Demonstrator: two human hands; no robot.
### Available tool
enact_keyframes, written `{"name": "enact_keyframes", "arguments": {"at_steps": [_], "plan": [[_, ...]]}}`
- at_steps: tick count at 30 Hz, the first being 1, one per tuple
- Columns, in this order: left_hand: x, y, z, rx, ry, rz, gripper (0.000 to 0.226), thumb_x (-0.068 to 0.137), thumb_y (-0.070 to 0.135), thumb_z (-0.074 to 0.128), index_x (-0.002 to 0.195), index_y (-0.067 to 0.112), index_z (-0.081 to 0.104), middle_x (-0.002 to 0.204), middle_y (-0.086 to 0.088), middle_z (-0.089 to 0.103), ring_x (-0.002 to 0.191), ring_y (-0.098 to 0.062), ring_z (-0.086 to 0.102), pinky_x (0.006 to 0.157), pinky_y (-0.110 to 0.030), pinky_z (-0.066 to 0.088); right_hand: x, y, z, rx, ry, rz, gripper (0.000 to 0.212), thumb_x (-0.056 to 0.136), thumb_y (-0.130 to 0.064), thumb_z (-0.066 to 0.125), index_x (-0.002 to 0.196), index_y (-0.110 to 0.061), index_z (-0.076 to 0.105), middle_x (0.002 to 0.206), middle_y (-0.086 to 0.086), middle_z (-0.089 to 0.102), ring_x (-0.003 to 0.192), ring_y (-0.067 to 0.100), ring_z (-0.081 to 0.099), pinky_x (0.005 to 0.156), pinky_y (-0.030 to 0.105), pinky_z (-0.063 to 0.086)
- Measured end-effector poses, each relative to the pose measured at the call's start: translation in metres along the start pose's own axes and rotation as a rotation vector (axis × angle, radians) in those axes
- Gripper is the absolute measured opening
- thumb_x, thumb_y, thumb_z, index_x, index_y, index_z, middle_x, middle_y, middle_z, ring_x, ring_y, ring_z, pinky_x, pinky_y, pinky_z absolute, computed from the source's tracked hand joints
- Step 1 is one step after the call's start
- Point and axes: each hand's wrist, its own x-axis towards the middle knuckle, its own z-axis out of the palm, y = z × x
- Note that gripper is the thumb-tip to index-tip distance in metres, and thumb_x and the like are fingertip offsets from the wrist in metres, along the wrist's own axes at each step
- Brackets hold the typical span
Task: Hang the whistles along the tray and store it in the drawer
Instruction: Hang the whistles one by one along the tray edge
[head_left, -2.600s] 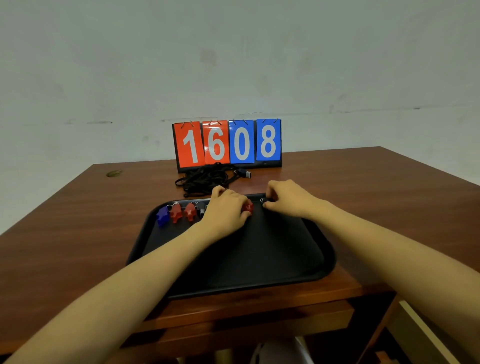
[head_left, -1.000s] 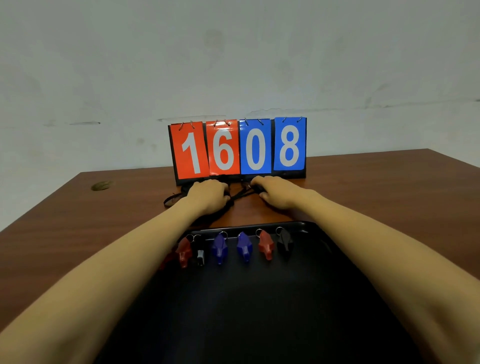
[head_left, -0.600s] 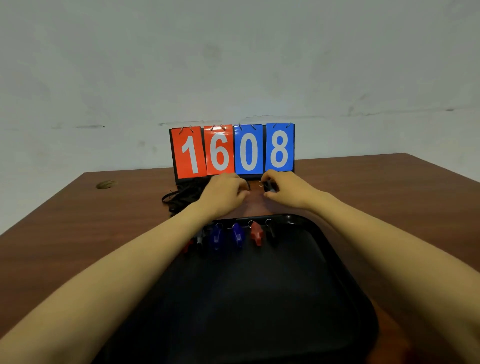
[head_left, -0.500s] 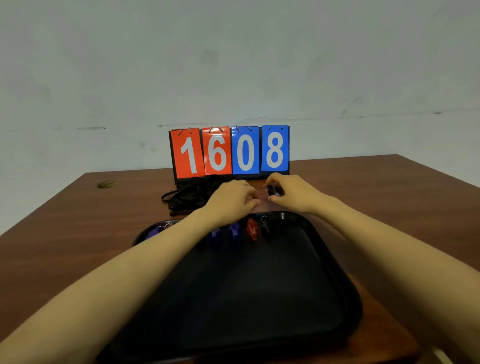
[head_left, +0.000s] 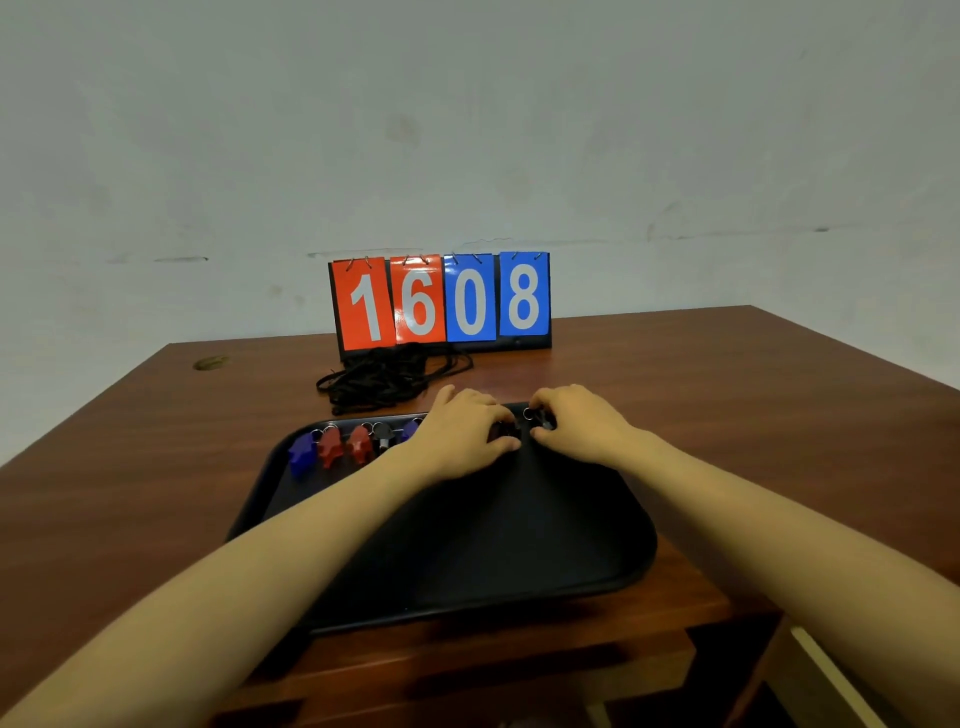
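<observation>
Whistles (head_left: 359, 447) ranged along the far rim of a tray (head_left: 467, 571); head view.
Small moulded plastic bodies in blue, red and black, with metal rings, lie in a row inside the rim of the matt black, round-cornered tray, which rests on a grained wooden table (head_left: 727, 415). The left hand (head_left: 462, 441) curls its fingers at the rim, hiding part of the row; what it holds cannot be told. The right hand (head_left: 576, 426), just beside it, pinches a dark whistle (head_left: 543, 422) at the rim. Behind lie tangled black cords (head_left: 384, 376) and a glossy flip scoreboard (head_left: 441, 301) reading 1608.
</observation>
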Motion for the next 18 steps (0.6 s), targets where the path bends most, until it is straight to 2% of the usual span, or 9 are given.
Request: {"name": "enact_keyframes", "arguments": {"at_steps": [3, 10, 14, 18], "plan": [[-0.001, 0.000, 0.001, 0.001, 0.005, -0.008, 0.042, 0.092, 0.046, 0.049, 0.129, 0.025, 0.053, 0.134, 0.003, 0.053, 0.130, -0.016, 0.040, 0.114, -0.048, 0.015, 0.002, -0.003, 0.003, -0.020, 0.011, 0.000, 0.040, 0.087, -0.036, 0.058, 0.123, -0.017, 0.055, 0.116, 0.007, 0.061, 0.104, 0.023, 0.056, 0.086, 0.037, 0.052], [-0.002, -0.001, 0.000, 0.001, 0.014, -0.016, 0.048, 0.091, 0.046, 0.050, 0.134, 0.024, 0.047, 0.133, 0.001, 0.054, 0.130, -0.018, 0.041, 0.115, -0.048, 0.017, 0.001, -0.008, -0.005, -0.011, -0.082, 0.008, 0.051, 0.089, -0.041, 0.058, 0.132, -0.016, 0.048, 0.123, 0.007, 0.054, 0.110, 0.023, 0.054, 0.092, 0.037, 0.048], [-0.008, -0.006, -0.007, -0.048, 0.097, -0.014, 0.053, 0.090, 0.044, 0.054, 0.137, 0.021, 0.043, 0.131, -0.001, 0.056, 0.125, -0.018, 0.047, 0.112, -0.040, 0.029, 0.001, -0.016, -0.019, 0.095, -0.074, -0.019, 0.045, 0.092, -0.035, 0.057, 0.132, -0.015, 0.049, 0.129, 0.007, 0.054, 0.113, 0.020, 0.054, 0.094, 0.030, 0.045], [-0.018, -0.029, -0.018, -0.110, 0.173, -0.068, 0.044, 0.092, 0.037, 0.054, 0.132, 0.020, 0.050, 0.128, 0.000, 0.058, 0.117, -0.016, 0.052, 0.104, -0.037, 0.041, 0.016, -0.037, -0.030, 0.165, -0.056, -0.104, 0.036, 0.094, -0.027, 0.055, 0.128, -0.015, 0.053, 0.127, 0.003, 0.058, 0.107, 0.013, 0.056, 0.088, 0.022, 0.044]]}}
